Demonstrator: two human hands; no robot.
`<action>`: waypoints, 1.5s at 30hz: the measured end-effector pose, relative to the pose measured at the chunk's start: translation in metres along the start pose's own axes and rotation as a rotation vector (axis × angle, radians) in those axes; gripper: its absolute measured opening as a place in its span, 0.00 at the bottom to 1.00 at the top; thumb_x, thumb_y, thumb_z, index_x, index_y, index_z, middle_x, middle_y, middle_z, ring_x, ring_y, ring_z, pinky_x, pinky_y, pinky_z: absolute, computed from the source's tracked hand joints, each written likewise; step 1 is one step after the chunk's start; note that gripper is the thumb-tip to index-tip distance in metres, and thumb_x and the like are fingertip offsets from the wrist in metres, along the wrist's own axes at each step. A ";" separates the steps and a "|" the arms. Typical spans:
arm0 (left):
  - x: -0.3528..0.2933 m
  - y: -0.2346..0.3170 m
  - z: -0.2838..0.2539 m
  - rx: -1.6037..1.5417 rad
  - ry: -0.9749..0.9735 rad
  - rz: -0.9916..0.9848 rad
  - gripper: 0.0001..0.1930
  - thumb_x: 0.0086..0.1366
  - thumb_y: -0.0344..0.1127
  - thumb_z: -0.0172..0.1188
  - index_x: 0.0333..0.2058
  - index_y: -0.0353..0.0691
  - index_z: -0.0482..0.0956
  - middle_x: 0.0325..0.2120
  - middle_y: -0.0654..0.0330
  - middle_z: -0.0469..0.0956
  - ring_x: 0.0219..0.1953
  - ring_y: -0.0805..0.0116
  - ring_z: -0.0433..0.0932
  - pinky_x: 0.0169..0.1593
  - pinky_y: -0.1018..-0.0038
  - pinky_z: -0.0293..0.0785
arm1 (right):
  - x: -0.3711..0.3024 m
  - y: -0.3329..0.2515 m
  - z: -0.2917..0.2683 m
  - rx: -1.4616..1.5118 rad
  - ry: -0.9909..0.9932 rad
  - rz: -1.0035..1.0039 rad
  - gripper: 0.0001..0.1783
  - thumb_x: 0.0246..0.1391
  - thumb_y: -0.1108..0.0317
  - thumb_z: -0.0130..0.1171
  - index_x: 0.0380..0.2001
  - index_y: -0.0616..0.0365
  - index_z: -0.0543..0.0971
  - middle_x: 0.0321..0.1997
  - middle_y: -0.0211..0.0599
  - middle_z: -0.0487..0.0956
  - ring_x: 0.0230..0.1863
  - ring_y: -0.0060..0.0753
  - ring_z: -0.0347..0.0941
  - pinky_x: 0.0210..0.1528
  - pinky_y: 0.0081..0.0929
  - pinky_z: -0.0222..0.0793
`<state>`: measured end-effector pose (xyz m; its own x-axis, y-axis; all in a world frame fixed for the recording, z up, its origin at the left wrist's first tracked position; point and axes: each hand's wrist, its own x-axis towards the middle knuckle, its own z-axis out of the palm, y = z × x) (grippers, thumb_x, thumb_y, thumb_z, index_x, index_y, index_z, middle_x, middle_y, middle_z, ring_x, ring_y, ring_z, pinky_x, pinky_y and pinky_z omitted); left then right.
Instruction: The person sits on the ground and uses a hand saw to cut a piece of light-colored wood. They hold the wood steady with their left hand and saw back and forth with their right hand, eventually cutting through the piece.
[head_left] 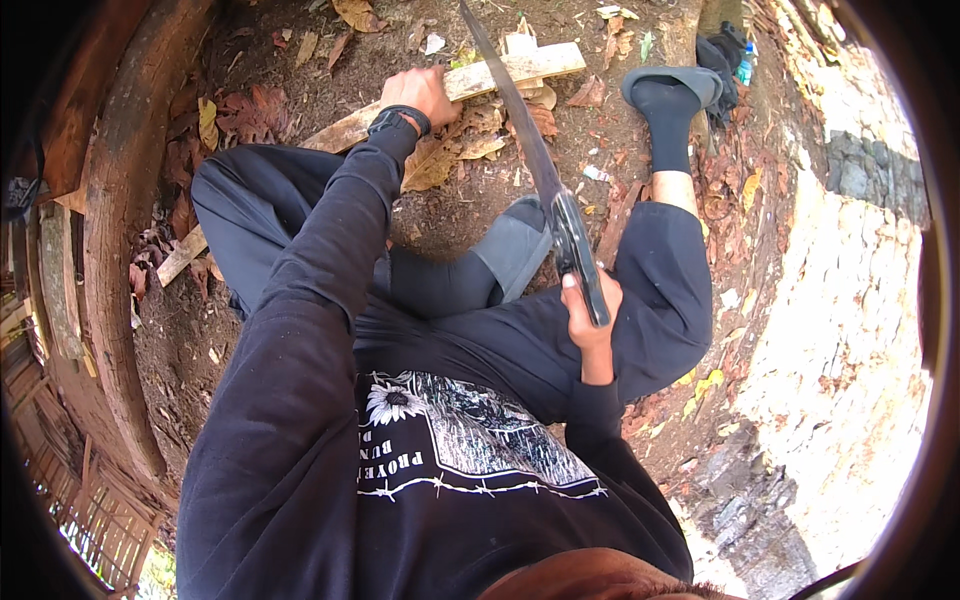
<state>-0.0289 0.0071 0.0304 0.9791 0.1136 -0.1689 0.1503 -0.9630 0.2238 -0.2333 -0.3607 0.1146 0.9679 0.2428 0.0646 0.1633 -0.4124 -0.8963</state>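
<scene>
My left hand, with a dark band at the wrist, is closed around a long pale wooden slat. The slat runs slantwise along the ground, and its near left part passes behind my bent left knee. In my right hand is a machete, gripped by its dark handle, with the long blade pointing up and away. The blade crosses over the slat's far end, to the right of my left hand; whether it touches the wood I cannot tell.
Dry leaves and wood bits litter the soil. My feet wear grey slip-on shoes. A thick log stands at left, beside a slatted bamboo structure. A dark bundle lies beyond my right foot, and a sunlit rocky surface is at right.
</scene>
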 end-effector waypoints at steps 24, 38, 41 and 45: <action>0.001 0.000 0.013 0.009 0.063 0.033 0.30 0.60 0.57 0.73 0.54 0.44 0.87 0.39 0.46 0.91 0.43 0.49 0.92 0.51 0.55 0.89 | 0.022 -0.008 0.015 -0.034 -0.002 -0.050 0.05 0.61 0.74 0.67 0.33 0.64 0.81 0.19 0.38 0.73 0.18 0.38 0.72 0.27 0.33 0.67; 0.000 -0.006 0.010 0.038 0.039 -0.002 0.32 0.61 0.58 0.73 0.58 0.45 0.86 0.40 0.47 0.91 0.43 0.51 0.92 0.52 0.56 0.89 | -0.036 -0.036 -0.022 -0.081 -0.025 0.056 0.06 0.60 0.76 0.66 0.39 0.69 0.84 0.21 0.37 0.74 0.18 0.35 0.74 0.27 0.30 0.67; 0.000 -0.002 0.012 0.031 0.055 0.027 0.31 0.61 0.58 0.73 0.57 0.45 0.86 0.40 0.47 0.91 0.42 0.50 0.92 0.50 0.56 0.90 | 0.000 -0.025 -0.004 -0.040 -0.021 -0.018 0.04 0.61 0.75 0.67 0.36 0.67 0.83 0.21 0.38 0.74 0.19 0.34 0.73 0.27 0.30 0.66; 0.003 -0.001 0.010 -0.010 0.033 0.038 0.31 0.59 0.58 0.72 0.53 0.42 0.87 0.41 0.45 0.91 0.45 0.47 0.91 0.52 0.54 0.87 | 0.087 -0.001 0.041 0.048 0.013 -0.107 0.08 0.61 0.74 0.68 0.30 0.64 0.79 0.20 0.36 0.72 0.21 0.30 0.70 0.29 0.33 0.66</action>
<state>-0.0273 0.0062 0.0197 0.9881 0.0850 -0.1280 0.1140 -0.9642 0.2395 -0.1574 -0.3035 0.1033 0.9479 0.2717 0.1665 0.2568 -0.3417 -0.9040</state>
